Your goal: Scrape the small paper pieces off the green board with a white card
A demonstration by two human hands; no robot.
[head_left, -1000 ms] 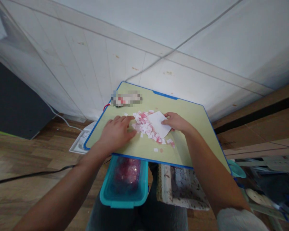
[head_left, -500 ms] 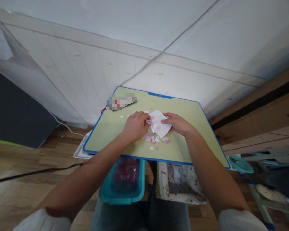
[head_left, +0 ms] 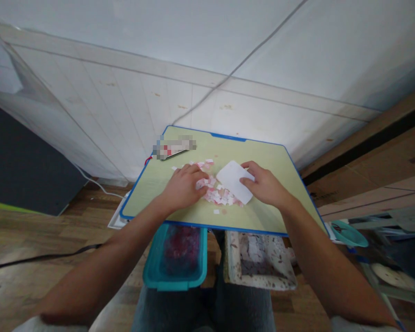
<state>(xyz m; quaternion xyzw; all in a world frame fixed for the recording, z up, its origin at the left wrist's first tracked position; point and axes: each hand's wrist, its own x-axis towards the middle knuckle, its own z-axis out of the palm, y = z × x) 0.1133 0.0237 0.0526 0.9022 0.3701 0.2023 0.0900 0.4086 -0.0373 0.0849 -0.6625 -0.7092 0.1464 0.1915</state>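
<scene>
One blue-edged yellow board (head_left: 266,159); at its centre, small paper pieces (head_left: 222,197), heaped loosely. One white card (head_left: 234,180), three o'clock of the heap, pinched by the right hand (head_left: 265,185). Left hand (head_left: 184,186), nine o'clock, thumb and fingers spread at the heap. Teal tub (head_left: 173,285), below, seven o'clock.

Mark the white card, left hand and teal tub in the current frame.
white card (head_left: 234,180): head view, middle of its upper face
left hand (head_left: 183,186): head view, back of the hand
teal tub (head_left: 169,282): head view, rim nearest the person
</scene>
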